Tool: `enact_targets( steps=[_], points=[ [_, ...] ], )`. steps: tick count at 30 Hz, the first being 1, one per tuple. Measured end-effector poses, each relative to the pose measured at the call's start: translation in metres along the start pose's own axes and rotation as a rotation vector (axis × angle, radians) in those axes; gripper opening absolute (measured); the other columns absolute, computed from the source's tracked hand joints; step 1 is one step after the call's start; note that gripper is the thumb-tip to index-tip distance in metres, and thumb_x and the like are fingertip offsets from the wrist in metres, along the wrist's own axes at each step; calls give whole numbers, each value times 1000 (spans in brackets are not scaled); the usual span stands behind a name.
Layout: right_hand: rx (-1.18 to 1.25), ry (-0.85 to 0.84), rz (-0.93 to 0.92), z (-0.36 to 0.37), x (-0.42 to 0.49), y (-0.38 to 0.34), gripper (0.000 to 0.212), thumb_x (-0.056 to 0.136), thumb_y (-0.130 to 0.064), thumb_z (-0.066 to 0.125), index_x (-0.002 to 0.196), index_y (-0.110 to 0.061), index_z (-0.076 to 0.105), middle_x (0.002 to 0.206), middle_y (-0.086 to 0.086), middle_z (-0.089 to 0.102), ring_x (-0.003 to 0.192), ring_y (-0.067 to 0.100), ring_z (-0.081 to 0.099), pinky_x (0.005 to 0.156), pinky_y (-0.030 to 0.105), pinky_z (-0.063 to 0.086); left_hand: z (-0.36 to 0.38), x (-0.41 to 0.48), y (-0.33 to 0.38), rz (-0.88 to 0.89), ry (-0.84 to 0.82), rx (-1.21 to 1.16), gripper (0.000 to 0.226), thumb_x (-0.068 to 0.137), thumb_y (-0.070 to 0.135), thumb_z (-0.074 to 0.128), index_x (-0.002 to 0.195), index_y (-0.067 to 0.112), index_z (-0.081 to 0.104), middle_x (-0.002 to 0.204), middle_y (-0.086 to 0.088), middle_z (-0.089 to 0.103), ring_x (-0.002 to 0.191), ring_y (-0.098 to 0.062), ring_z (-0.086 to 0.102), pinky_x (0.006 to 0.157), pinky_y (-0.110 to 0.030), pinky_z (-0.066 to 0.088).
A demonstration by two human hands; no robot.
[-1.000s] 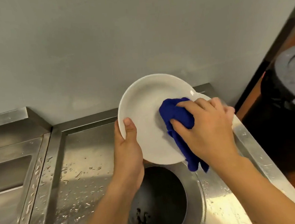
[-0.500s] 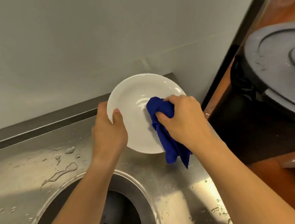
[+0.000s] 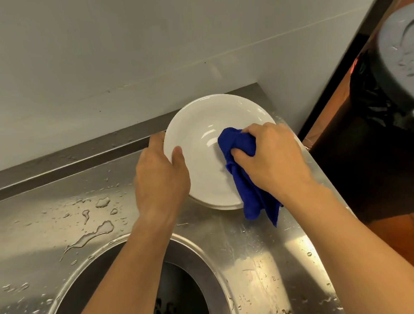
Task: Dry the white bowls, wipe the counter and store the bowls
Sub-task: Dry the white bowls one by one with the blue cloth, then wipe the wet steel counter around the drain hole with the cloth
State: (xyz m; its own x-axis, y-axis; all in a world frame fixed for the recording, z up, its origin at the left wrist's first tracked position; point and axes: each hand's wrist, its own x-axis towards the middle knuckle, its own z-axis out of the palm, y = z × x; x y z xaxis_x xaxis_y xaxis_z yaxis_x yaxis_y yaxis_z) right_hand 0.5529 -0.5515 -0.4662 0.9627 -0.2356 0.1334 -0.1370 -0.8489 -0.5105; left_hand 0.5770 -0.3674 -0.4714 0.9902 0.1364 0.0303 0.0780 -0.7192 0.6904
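A white bowl (image 3: 200, 142) sits low over the back right corner of the steel counter (image 3: 258, 252), and a second white rim shows just beneath its near edge. My left hand (image 3: 161, 177) grips the bowl's left rim, thumb on the inside. My right hand (image 3: 273, 159) holds a bunched blue cloth (image 3: 244, 176) against the inside of the bowl on its right; the cloth's tail hangs down onto the counter.
A round dark opening (image 3: 138, 298) is set in the counter in front of me. Water drops and a puddle (image 3: 93, 235) lie on the left. The grey wall (image 3: 143, 50) stands behind; a black bin with a grey lid (image 3: 405, 49) stands off the right edge.
The bowl has come down from a tilted hold in the air to lie nearly flat over the counter's back right corner. Both hands kept their hold, and the view swung right.
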Motion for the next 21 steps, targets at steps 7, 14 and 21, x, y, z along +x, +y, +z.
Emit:
enact_targets(
  steps=[7,14,21],
  points=[
    [-193,83,-2,0,-3,-9,26,95,-46,57,114,-31,68,93,-9,66,97,18,53,81,38,23,1,2,2,11,24,-114,42,108,20,59,139,41,40,125,7,65,100,-19,70,73,-41,66],
    [800,156,120,-49,-33,-43,20,91,-29,73,108,-38,65,93,-22,73,86,-2,69,69,12,51,-49,-21,25,234,36,-269,35,100,63,51,116,36,67,115,12,54,110,-3,53,87,-10,41],
    [1424,-79,205,-55,-71,-116,40,83,-28,78,118,-20,60,125,13,68,110,32,70,84,44,61,-110,-57,31,260,-219,-657,16,103,26,69,117,30,65,115,8,75,102,-8,75,79,-22,61]
  ],
)
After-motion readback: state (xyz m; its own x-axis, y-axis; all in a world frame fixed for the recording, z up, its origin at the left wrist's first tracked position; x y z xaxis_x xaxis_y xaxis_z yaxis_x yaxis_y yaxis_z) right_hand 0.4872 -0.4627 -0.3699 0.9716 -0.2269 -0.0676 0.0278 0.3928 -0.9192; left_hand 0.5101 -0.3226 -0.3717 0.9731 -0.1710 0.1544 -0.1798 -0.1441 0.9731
